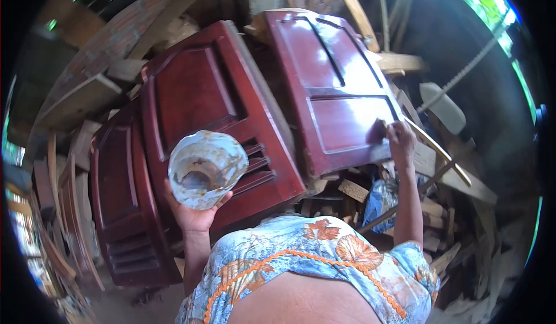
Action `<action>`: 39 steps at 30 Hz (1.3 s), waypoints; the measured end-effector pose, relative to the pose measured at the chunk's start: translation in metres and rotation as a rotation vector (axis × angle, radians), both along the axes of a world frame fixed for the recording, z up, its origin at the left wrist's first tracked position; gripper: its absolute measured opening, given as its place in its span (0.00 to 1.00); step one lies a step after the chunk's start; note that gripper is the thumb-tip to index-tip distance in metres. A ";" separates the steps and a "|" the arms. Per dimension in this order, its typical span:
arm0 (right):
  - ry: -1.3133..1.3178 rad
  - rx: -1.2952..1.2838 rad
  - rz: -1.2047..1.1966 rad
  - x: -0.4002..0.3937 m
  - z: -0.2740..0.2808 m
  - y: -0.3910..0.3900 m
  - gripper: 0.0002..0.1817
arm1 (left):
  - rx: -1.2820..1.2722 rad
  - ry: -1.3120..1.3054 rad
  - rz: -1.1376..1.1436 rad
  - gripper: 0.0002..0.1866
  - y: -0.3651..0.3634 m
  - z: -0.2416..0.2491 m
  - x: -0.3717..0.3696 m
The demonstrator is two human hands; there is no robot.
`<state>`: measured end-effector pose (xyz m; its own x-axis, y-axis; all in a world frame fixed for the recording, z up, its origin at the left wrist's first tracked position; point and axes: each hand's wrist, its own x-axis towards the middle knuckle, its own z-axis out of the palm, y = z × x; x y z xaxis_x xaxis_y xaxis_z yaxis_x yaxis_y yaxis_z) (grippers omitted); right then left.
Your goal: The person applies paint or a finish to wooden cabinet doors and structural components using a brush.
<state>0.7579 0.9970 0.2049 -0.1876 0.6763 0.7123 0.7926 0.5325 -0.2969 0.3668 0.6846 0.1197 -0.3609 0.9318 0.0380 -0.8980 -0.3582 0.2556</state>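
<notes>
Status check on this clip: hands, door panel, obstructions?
Left hand holds stained cup. Right hand presses dark pad on red door panel. Nothing blocking.

Single head-worn fisheye view, looking steeply down, close over hands and door panels [336, 86]

three red-brown door panels [330, 80], one stained bowl [207, 168], one blue bag [379, 199]

**Timber and clutter around the red doors**

A second red panelled door [197, 104] leans at the left, with a third [119, 202] beside it lower down. Offcuts of wood [353, 189] lie heaped below, a blue plastic bag [379, 199] among them. Long pale planks [440, 150] slant off to the right. A curved brick wall [110, 40] rises behind.
</notes>
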 end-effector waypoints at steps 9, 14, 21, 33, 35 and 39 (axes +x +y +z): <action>0.640 -0.613 0.543 -0.055 0.010 -0.043 0.15 | 0.070 -0.018 0.100 0.42 -0.028 -0.005 -0.023; 0.682 -0.575 0.261 0.041 -0.013 0.035 0.13 | -0.013 -0.040 0.237 0.41 -0.053 -0.018 -0.025; -0.050 0.575 0.348 -0.055 0.035 0.001 0.26 | -0.078 -0.029 0.373 0.40 -0.106 0.018 -0.012; 0.070 0.123 1.100 -0.277 0.030 0.012 0.12 | 0.039 -0.083 0.854 0.36 -0.216 0.001 0.007; 0.058 0.040 1.217 -0.309 0.033 0.004 0.13 | 0.017 -0.143 0.913 0.35 -0.231 -0.005 0.021; -0.105 -0.307 1.373 -0.373 0.057 -0.003 0.16 | -0.028 -0.193 1.084 0.33 -0.215 -0.013 0.044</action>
<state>0.3845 0.9940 0.2624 -0.8570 0.0373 0.5140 -0.2723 0.8140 -0.5131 0.4110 0.4695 0.1068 -0.9854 0.1169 -0.1234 -0.1366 -0.9768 0.1651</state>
